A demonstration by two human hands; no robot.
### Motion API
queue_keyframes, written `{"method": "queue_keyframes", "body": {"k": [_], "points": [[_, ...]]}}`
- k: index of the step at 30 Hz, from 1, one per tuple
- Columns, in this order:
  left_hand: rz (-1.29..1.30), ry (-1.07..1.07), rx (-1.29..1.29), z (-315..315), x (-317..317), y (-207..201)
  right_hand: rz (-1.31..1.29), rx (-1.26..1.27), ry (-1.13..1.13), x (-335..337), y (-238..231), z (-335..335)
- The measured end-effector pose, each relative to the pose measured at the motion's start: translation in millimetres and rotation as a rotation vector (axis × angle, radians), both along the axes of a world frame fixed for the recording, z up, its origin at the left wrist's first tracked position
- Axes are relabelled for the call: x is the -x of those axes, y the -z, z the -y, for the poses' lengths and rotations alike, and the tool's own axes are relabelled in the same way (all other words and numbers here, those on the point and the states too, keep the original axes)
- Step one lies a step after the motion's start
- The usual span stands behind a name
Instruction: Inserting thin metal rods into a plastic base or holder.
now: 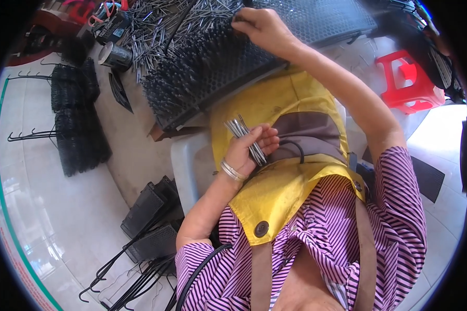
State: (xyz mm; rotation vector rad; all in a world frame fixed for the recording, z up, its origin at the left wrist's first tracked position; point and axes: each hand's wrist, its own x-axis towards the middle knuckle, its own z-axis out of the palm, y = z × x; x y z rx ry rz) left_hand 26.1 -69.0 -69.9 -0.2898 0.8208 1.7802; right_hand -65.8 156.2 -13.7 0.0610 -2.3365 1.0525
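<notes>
A small bundle of thin metal rods [238,127] lies across the palm of my left hand [250,147], held under the thumb in front of my yellow apron [275,181]. My right hand [267,32] reaches forward over a black perforated rack [223,85]. Its fingers are pinched together, and what they grip is too dark and small to make out. Many dark-tipped rods [184,72] stand upright in the holes on the left part of the rack. The rack's right part [321,23] shows bare holes.
Loose metal rods [155,26] are heaped beyond the rack, beside a metal can [114,56]. Black mesh racks with hooks [78,119] lie on the floor to the left, and more black racks [150,212] sit nearer. A red plastic stool [410,85] stands at the right.
</notes>
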Motion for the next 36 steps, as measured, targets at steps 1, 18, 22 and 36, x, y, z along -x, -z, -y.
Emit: {"method": "queue_keyframes", "body": {"k": [1, 18, 22, 36], "points": [[0.004, -0.002, 0.002, 0, 0, 0, -0.043, -0.081, 0.041, 2, -4, 5], [-0.145, 0.067, -0.074, -5, -2, -12, -0.158, -0.125, -0.02, 4, -21, 7], [-0.162, 0.098, -0.158, -3, -2, -14, -0.133, -0.183, -0.031, 7, -4, 7], [-0.118, 0.135, -0.196, -4, -3, -11, 0.042, -0.368, 0.175, -3, 5, 3]]}}
